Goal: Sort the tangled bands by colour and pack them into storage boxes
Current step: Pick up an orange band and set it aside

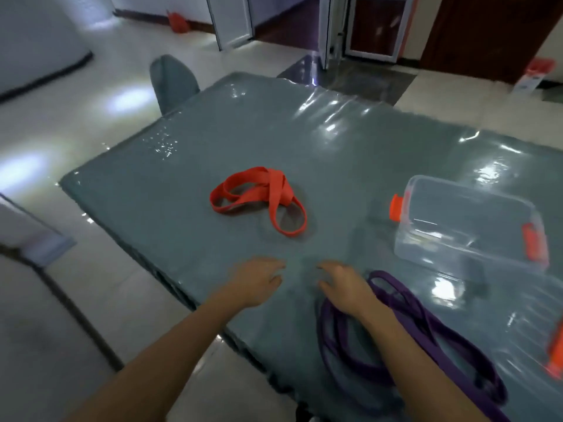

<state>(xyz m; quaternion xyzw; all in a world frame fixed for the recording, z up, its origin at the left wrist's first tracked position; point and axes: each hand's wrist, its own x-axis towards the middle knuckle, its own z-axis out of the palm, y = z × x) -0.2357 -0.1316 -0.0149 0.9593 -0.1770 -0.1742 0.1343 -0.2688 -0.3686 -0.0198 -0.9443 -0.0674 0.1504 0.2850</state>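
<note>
Both hands empty, fingers loose: left hand (259,280), right hand (344,287) over purple rubber band loops (426,327). Orange flat band tangle (262,197) mid-table, clear plastic box (469,220) right. Risk imo: knotted orange loops snag, drag off slick cover.

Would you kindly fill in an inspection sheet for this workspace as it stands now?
Surface: table under a glossy grey-green cover.
Job's things: red bands heaped mid-table; purple bands near the front edge; clear storage box with orange clips, empty, on the right.
Clutter: orange piece at the right edge, unclear.
Hands: left hand open, empty; right hand open, over the purple bands.
Cables: nothing seen.
Surroundings: chair, tiled floor, doors.
</note>
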